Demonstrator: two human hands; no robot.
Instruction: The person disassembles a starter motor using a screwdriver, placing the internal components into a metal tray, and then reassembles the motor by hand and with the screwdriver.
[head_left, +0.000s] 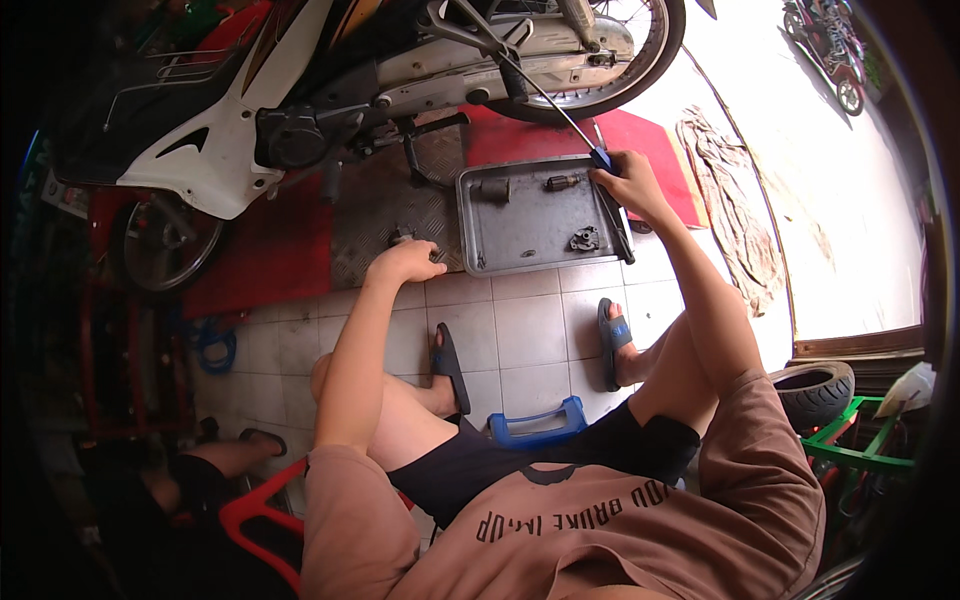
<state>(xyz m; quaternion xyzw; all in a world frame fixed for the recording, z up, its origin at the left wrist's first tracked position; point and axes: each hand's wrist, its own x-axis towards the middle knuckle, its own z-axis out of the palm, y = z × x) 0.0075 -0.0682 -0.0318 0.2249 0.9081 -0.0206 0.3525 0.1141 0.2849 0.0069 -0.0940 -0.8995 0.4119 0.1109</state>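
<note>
Fingers of the right hand (632, 187) are closed around the blue handle of a long thin metal screwdriver (548, 98), whose shaft goes up to the engine of the white and black motorcycle (330, 80). This hand is over the far right corner of the grey rectangular metal tray (520, 255), which lies on the floor and holds small dark metal parts (584, 239). The left hand (405, 262) is curled into a loose fist just beside the tray's left edge; whether it grips something, I cannot tell. A blue plastic stool (537, 424) shows between the knees.
</note>
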